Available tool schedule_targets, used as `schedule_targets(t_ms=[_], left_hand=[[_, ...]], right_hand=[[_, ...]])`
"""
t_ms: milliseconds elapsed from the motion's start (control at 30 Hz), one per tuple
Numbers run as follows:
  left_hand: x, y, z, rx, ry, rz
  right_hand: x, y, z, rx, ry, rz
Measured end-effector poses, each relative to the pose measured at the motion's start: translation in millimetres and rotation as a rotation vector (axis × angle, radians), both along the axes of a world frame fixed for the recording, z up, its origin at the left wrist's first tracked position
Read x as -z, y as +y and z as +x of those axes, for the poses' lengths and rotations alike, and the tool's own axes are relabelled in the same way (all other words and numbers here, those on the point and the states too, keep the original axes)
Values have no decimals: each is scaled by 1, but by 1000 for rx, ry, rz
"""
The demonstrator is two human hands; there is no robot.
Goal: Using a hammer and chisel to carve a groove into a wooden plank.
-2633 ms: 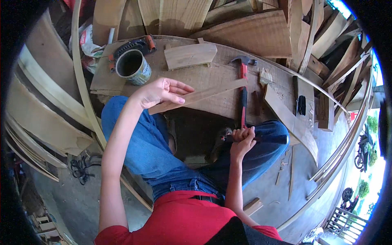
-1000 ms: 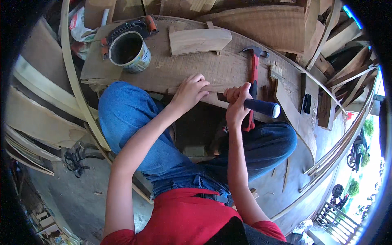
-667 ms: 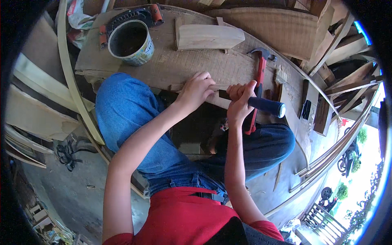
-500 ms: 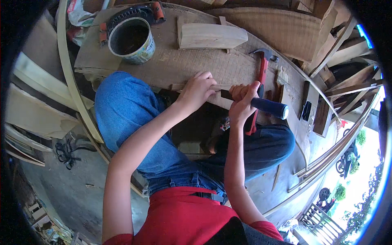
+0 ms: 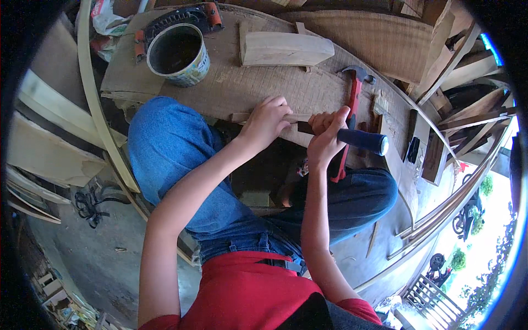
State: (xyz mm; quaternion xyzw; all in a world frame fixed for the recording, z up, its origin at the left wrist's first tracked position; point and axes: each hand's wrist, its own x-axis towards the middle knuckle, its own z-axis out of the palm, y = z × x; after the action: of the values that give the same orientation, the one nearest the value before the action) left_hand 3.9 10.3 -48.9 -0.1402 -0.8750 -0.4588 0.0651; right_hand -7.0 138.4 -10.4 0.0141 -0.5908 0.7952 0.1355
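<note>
My right hand [image 5: 327, 135] is closed round a chisel [image 5: 363, 141] with a dark blue handle and a pale end cap. The handle points to the right, and the blade runs left toward my other hand. My left hand [image 5: 268, 122] is closed, its fingers bent over a narrow wooden strip [image 5: 240, 117] at the plank's near edge. The blade's tip is hidden at my left fingertips. Just right of my right hand, a claw hammer [image 5: 355, 93] with a red and black handle lies on the wooden plank [image 5: 231, 91].
A used plastic tub [image 5: 177, 58] stands at the plank's far left, beside a black and orange tool [image 5: 173, 21]. A curved wood block [image 5: 286, 48] lies at the back. A brush [image 5: 380, 103] is right of the hammer. Stacked boards [image 5: 374, 44] line the far side.
The chisel's handle end has tilted very slightly away from me. Both hands stay in nearly the same place.
</note>
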Motion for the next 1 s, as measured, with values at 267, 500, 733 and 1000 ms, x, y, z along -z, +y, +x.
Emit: schedule_targets(t_ms=[267,500,733,1000], left_hand=[[5,-8,0,7,-89,-27],[-112,23,-6,316,142,548],[-108,61,-8,195,145,474],[-113,51,-3,132,104,470]], right_hand=[[1,-12,0,24,-24,28],[26,16,1,-58,-192,-68],[-2,25,3,-212,59,297],[-10,99,-2,-26,123,1248]])
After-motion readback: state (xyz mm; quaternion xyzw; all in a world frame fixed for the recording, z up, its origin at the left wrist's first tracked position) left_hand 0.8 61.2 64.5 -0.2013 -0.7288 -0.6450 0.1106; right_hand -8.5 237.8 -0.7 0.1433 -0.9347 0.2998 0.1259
